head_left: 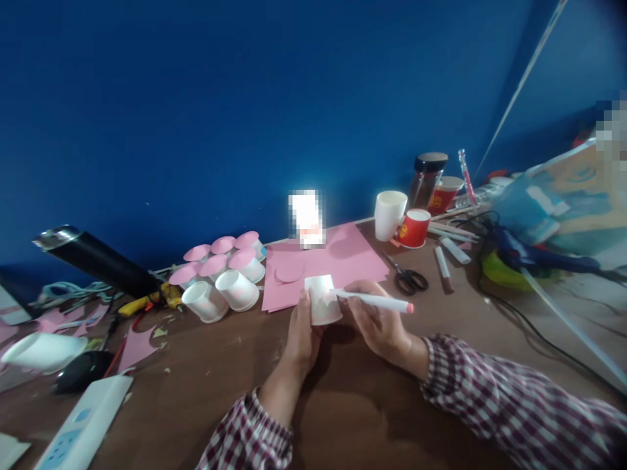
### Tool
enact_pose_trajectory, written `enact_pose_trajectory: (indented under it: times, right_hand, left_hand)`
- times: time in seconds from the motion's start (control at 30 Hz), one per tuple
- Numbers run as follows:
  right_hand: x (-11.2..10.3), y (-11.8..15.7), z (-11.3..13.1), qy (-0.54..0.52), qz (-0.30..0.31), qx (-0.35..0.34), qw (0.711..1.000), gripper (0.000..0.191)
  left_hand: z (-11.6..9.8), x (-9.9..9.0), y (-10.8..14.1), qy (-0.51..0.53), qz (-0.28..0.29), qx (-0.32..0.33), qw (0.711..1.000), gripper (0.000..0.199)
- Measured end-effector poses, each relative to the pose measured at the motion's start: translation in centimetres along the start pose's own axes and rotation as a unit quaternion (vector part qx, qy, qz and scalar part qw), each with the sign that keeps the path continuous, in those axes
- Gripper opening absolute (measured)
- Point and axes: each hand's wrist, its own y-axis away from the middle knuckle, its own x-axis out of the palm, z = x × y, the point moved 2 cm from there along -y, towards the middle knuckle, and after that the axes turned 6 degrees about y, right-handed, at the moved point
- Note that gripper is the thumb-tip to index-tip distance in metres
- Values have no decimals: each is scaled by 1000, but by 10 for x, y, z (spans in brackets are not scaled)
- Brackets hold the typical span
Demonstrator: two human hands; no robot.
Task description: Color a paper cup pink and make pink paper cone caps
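Note:
My left hand [304,329] is closed around the side of a white paper cup [323,303], which is turned upside down above the brown table. A faint pinkish drawing shows on the cup's wall. Between the fingers of my right hand [379,323] is a white marker pen [379,301] with a pink end pointing right. Its tip is at the cup's upper right side; whether it touches is hard to tell. Behind the cup lie stacked sheets of pink paper [337,254] with a cut pink paper circle [289,271] on top.
Left of the paper stand several cups with pink lids [214,264] and two open white cups [238,290]. Scissors [410,279], marker pens [442,262], a red cup [414,228] and a hot glue gun [539,251] lie right. A power strip [85,421] is front left.

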Motion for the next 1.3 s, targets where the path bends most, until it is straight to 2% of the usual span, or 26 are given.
enact_pose_trajectory:
  times: [0.13, 0.3, 0.57, 1.3]
  right_hand:
    - [4, -1, -3, -31, -27, 49, 998, 9]
    - [4, -2, -6, -25, -21, 56, 998, 10]
    - [9, 1, -17, -44, 2, 81, 996, 14]
    - [9, 2, -14, -41, 10, 59, 997, 8]
  left_hand:
    - [0, -1, -2, 23, -5, -9, 1000, 50]
    - [2, -1, -3, 34, -5, 0, 999, 43]
    - [0, 1, -1, -4, 13, 15, 1000, 43]
    - [0, 2, 0, -60, 16, 21, 998, 47]
